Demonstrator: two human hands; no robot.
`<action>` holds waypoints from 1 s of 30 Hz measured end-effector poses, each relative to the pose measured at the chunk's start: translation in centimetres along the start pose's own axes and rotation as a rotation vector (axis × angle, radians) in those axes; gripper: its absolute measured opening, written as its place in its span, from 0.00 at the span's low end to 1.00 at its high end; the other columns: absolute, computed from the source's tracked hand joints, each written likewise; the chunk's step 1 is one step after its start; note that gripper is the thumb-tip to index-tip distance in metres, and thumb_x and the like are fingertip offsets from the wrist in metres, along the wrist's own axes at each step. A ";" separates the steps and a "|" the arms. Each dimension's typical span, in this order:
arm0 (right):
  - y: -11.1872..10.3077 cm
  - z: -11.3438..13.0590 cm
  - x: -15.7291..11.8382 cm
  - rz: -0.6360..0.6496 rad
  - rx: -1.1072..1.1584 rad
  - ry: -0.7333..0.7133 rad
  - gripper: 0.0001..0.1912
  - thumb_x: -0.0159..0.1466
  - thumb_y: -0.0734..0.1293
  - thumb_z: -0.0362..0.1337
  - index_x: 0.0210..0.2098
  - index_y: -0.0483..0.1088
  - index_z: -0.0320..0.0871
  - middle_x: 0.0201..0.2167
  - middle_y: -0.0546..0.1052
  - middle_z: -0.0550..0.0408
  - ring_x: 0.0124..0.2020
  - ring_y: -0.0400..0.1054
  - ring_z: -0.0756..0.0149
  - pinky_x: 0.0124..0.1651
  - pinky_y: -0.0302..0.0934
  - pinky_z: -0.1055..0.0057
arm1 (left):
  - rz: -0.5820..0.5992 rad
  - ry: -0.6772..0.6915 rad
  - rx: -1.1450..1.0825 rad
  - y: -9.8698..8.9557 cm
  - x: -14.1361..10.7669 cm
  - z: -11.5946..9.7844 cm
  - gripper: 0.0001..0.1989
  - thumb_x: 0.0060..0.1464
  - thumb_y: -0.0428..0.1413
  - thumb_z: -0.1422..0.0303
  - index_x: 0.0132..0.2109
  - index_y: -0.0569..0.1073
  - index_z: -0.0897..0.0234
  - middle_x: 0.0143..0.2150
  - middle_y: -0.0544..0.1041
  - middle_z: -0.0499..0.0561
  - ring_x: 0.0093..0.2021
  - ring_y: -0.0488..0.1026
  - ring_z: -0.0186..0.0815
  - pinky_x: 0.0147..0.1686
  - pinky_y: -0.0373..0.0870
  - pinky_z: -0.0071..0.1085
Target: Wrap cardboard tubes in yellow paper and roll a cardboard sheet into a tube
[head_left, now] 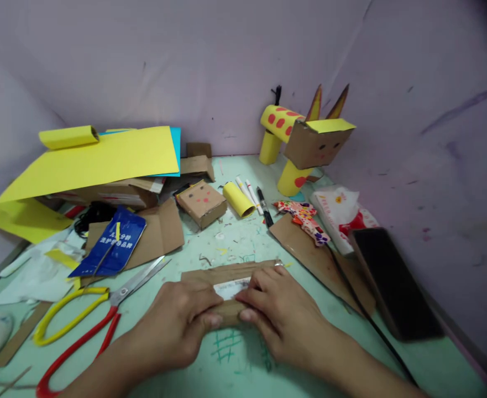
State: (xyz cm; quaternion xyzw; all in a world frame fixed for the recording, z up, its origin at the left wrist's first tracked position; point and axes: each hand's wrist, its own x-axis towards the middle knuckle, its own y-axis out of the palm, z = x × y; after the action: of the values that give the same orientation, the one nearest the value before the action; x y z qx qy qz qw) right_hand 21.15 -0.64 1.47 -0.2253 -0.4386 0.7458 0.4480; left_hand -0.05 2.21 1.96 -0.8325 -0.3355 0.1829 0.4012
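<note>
A piece of brown cardboard (pixel 231 313) with a whitish printed patch lies low in front of me, its near edge bent up. My left hand (pixel 181 318) grips its left side, thumb pressed against the near edge. On the other side my right hand (pixel 278 309) pinches the same cardboard between thumb and fingers. Both hands hide the cardboard's ends. Scissors (pixel 119 298) with one yellow and one red handle lie open to the left of my left hand. Beyond the cardboard rest a small cardboard box with a drawn face (pixel 202 203) and a yellow paper roll (pixel 238 199).
A giraffe-like figure (pixel 301 130) of cardboard and spotted yellow rolls stands at the back right. Yellow sheets (pixel 102 163) and a blue packet (pixel 110 243) occupy the left. Markers (pixel 255 196), a phone (pixel 394 282), a tissue pack (pixel 338 213) and a cable (pixel 363 309) lie right.
</note>
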 end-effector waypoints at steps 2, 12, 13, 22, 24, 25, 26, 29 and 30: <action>-0.5 -0.2 0.8 0.044 -0.010 0.031 0.09 0.63 0.61 0.36 0.34 0.75 0.45 0.31 0.72 0.53 0.37 0.62 0.59 0.41 0.54 0.61 | -0.016 0.009 0.058 -0.2 0.5 0.1 0.10 0.58 0.46 0.69 0.37 0.72 0.57 0.33 0.74 0.48 0.34 0.69 0.37 0.32 0.62 0.35; -0.2 -0.1 4.1 0.006 -0.300 0.212 0.14 0.67 0.56 0.39 0.42 0.70 0.40 0.40 0.72 0.45 0.43 0.63 0.53 0.45 0.55 0.58 | -0.198 -0.116 0.422 1.2 0.9 0.8 0.14 0.59 0.42 0.71 0.51 0.65 0.63 0.52 0.64 0.59 0.52 0.61 0.46 0.50 0.61 0.49; 0.0 -0.1 4.4 -0.001 -0.339 0.238 0.15 0.67 0.55 0.40 0.42 0.69 0.40 0.40 0.72 0.45 0.43 0.64 0.53 0.45 0.55 0.58 | -0.219 -0.148 0.452 1.2 1.1 0.9 0.15 0.60 0.42 0.70 0.53 0.63 0.64 0.53 0.64 0.59 0.54 0.60 0.46 0.52 0.60 0.49; 0.1 -1.4 6.5 -0.007 -0.409 0.325 0.19 0.69 0.52 0.41 0.38 0.72 0.40 0.39 0.77 0.45 0.41 0.70 0.56 0.45 0.57 0.61 | -0.144 -0.407 0.611 0.2 3.8 0.7 0.15 0.60 0.40 0.69 0.37 0.71 0.65 0.35 0.75 0.58 0.38 0.72 0.47 0.36 0.65 0.43; 0.2 -1.8 7.0 -0.010 -0.417 0.373 0.22 0.70 0.51 0.41 0.36 0.74 0.40 0.35 0.79 0.44 0.38 0.72 0.57 0.42 0.58 0.63 | -0.111 -0.462 0.627 -0.1 4.3 0.5 0.15 0.60 0.41 0.69 0.35 0.71 0.64 0.32 0.77 0.57 0.35 0.74 0.46 0.32 0.65 0.39; 0.2 -2.0 7.2 -0.012 -0.421 0.398 0.24 0.70 0.50 0.41 0.36 0.74 0.40 0.34 0.79 0.43 0.36 0.73 0.56 0.40 0.59 0.64 | -0.103 -0.493 0.637 -0.3 4.6 0.5 0.15 0.60 0.41 0.68 0.35 0.72 0.64 0.31 0.77 0.57 0.33 0.75 0.46 0.29 0.64 0.38; 0.2 -2.2 7.6 -0.016 -0.424 0.419 0.25 0.70 0.50 0.42 0.36 0.75 0.39 0.33 0.79 0.43 0.36 0.74 0.56 0.38 0.60 0.64 | -0.098 -0.523 0.647 -0.5 4.9 0.6 0.14 0.60 0.42 0.68 0.35 0.72 0.64 0.30 0.77 0.56 0.32 0.75 0.45 0.28 0.64 0.37; 0.2 -2.6 8.7 -0.032 -0.429 0.453 0.25 0.69 0.51 0.43 0.36 0.76 0.38 0.33 0.80 0.41 0.36 0.74 0.54 0.36 0.61 0.65 | -0.098 -0.585 0.680 -0.9 5.7 1.1 0.12 0.61 0.47 0.65 0.37 0.72 0.65 0.29 0.76 0.50 0.30 0.74 0.37 0.29 0.67 0.35; 0.1 -2.7 9.1 -0.041 -0.430 0.458 0.26 0.69 0.51 0.43 0.37 0.77 0.37 0.33 0.80 0.40 0.37 0.74 0.54 0.36 0.61 0.65 | -0.103 -0.596 0.688 -1.0 6.0 1.3 0.11 0.60 0.49 0.63 0.37 0.72 0.65 0.30 0.75 0.48 0.30 0.73 0.34 0.31 0.68 0.34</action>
State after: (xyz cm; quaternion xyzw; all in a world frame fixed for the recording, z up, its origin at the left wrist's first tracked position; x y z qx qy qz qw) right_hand 18.56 8.40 0.47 -0.4684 -0.4783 0.5566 0.4920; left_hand 3.03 7.56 1.73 -0.5441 -0.3969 0.4948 0.5491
